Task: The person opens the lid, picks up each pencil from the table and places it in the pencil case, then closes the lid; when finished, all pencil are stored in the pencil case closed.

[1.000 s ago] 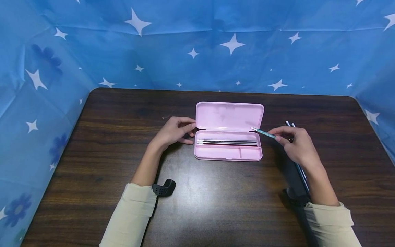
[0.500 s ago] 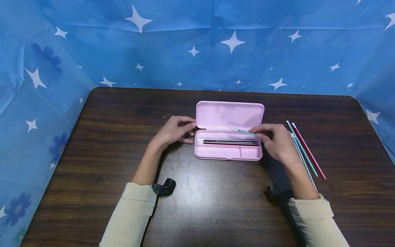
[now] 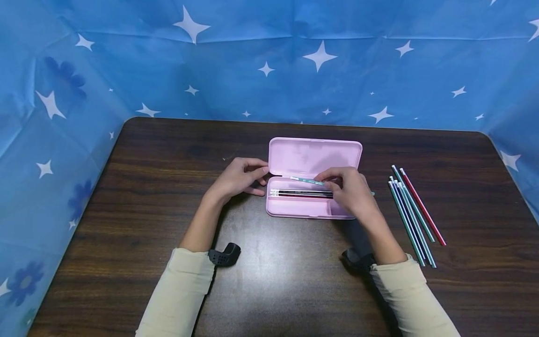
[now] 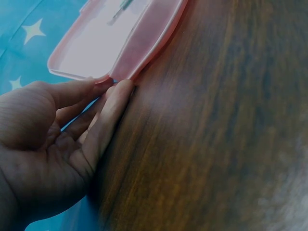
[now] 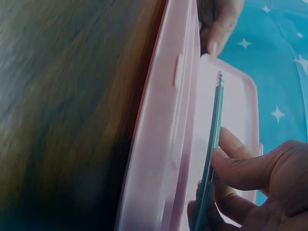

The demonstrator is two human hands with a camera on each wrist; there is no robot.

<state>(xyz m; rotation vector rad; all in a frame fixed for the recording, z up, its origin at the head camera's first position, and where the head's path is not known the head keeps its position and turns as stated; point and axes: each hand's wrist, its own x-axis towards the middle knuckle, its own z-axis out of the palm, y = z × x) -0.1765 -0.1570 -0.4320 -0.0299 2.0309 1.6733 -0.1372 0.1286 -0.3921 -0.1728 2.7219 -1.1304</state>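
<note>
A pink pencil case [image 3: 299, 216] lies open on the table, its lid [image 3: 313, 155] tipped back. Dark pencils [image 3: 301, 193] lie side by side in its long rear compartment. Over that compartment my right hand [image 3: 349, 189] pinches a green pencil [image 3: 306, 180] between thumb and fingers, its eraser end pointing left. In the right wrist view, the green pencil [image 5: 215, 120] is in front of the pink lid. My left hand [image 3: 237, 179] rests at the case's left side, fairly straight fingers touching it near the hinge; the left wrist view shows the fingertips [image 4: 122, 89] at that corner.
Several loose pencils, green and blue ones [image 3: 410, 220] and a red pencil [image 3: 423, 206], lie on the dark wooden table [image 3: 269, 281] right of the case. A blue star-patterned cloth [image 3: 236, 56] hangs behind and beside the table.
My right hand has carried the green pencil leftward, from the right of the case to above its rear compartment. The loose pencils on the right have come into full view. My left hand stays put.
</note>
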